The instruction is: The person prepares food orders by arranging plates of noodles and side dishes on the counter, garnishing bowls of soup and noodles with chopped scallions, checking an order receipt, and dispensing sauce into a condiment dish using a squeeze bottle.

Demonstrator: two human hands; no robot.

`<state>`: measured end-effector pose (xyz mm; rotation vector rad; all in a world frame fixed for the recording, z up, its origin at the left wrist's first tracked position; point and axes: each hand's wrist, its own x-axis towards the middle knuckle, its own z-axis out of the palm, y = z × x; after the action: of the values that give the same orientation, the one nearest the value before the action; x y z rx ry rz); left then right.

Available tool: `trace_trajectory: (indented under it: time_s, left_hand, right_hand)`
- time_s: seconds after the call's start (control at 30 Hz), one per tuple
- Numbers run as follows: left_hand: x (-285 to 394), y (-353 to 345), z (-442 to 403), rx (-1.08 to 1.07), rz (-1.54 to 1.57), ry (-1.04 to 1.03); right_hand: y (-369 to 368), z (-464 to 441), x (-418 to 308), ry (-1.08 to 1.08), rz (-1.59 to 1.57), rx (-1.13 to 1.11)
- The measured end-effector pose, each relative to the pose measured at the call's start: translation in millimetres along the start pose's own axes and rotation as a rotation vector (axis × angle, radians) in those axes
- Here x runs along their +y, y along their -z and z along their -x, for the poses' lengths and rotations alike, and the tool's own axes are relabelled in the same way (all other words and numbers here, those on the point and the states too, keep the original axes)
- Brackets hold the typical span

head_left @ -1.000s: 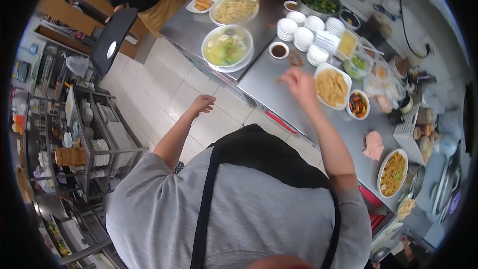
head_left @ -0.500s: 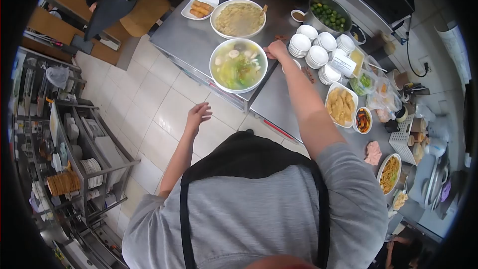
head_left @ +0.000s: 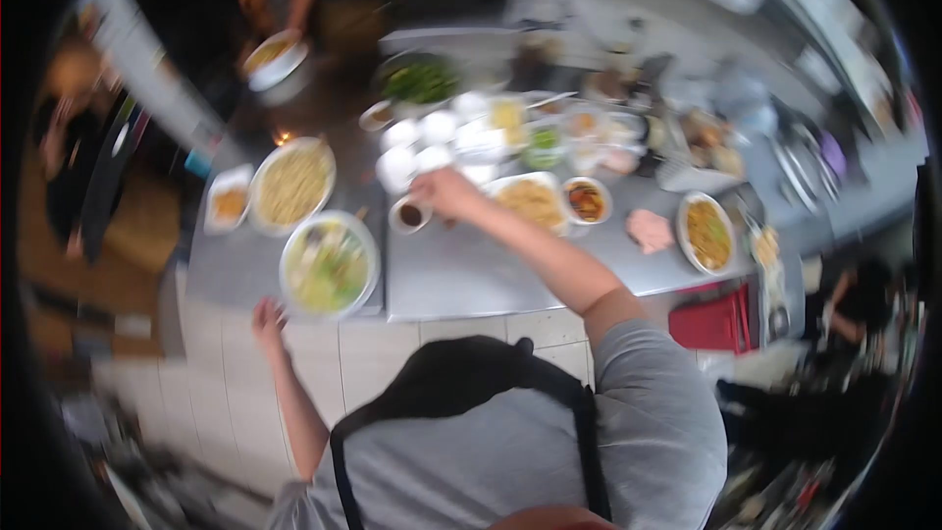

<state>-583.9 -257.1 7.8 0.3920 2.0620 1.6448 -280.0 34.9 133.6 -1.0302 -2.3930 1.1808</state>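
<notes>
My right hand (head_left: 444,192) is over the steel counter (head_left: 442,280), close to a small cup of dark sauce (head_left: 410,215) and the stacks of white cups (head_left: 396,167). Its fingers point down and are blurred, so what they hold, if anything, cannot be made out. Low at the left, my left hand (head_left: 269,320) hangs in the air beside the counter edge, its fingers slightly apart and nothing in them. Between the hands sits a large bowl of soup with greens (head_left: 330,265). A white dish of golden food (head_left: 530,204) lies right of my right hand.
Behind the soup are a noodle bowl (head_left: 292,185) and a small plate of rolls (head_left: 230,202). Farther right stand a cup of dark vegetables (head_left: 586,201), a pink cloth (head_left: 650,232) and an oval noodle dish (head_left: 706,234). A co-worker's arm reaches to a bowl (head_left: 277,67) at the back.
The view has turned, blurring the picture. My right hand has moved from beside the soup bowl to near the sauce cup and cup stacks. My left hand now hangs nearer the soup bowl.
</notes>
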Motion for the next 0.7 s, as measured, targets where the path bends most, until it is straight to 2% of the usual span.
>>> trace_trajectory:
  time_s: [0.07, 0.1, 0.17, 0.23, 0.27, 0.4, 0.47, 0.53, 0.6, 0.7]
  left_hand:
    - [18.7, -12.2, -22.4, 0.059, -0.032, -0.159]
    - [51.6, -33.3, -14.5, 0.021, -0.035, -0.239]
    - [98.1, -74.9, 12.6, -0.039, -0.03, -0.339]
    - [132.7, -120.1, 31.2, -0.195, 0.043, -0.479]
    - [140.6, -143.4, 41.5, -0.216, 0.051, -0.496]
    - [149.5, -246.5, 105.3, -0.582, 0.108, -0.598]
    - [150.7, -289.3, 157.3, -0.684, 0.052, -0.474]
    - [127.0, -330.7, 193.2, -0.8, -0.017, -0.524]
    - [114.0, -360.9, 231.1, -0.923, -0.066, -0.456]
    - [89.1, -400.8, 274.2, -0.952, -0.19, -0.371]
  right_hand:
    - [27.7, 31.5, 25.4, 0.053, 0.202, 0.16]
    - [47.7, 45.5, 40.0, 0.023, 0.215, 0.222]
    - [82.5, 74.4, 62.6, 0.145, 0.241, 0.433]
    - [128.1, 99.3, 72.4, 0.09, 0.183, 0.562]
    - [154.4, 112.9, 78.8, 0.057, 0.119, 0.661]
    - [254.6, 164.3, 118.9, 0.069, 0.05, 1.037]
    - [310.8, 181.7, 165.5, 0.199, 0.061, 1.198]
    - [367.5, 211.0, 183.5, 0.243, 0.413, 1.304]
    - [413.0, 233.3, 188.3, 0.154, 0.032, 1.468]
    - [469.7, 259.7, 184.6, 0.11, -0.081, 1.574]
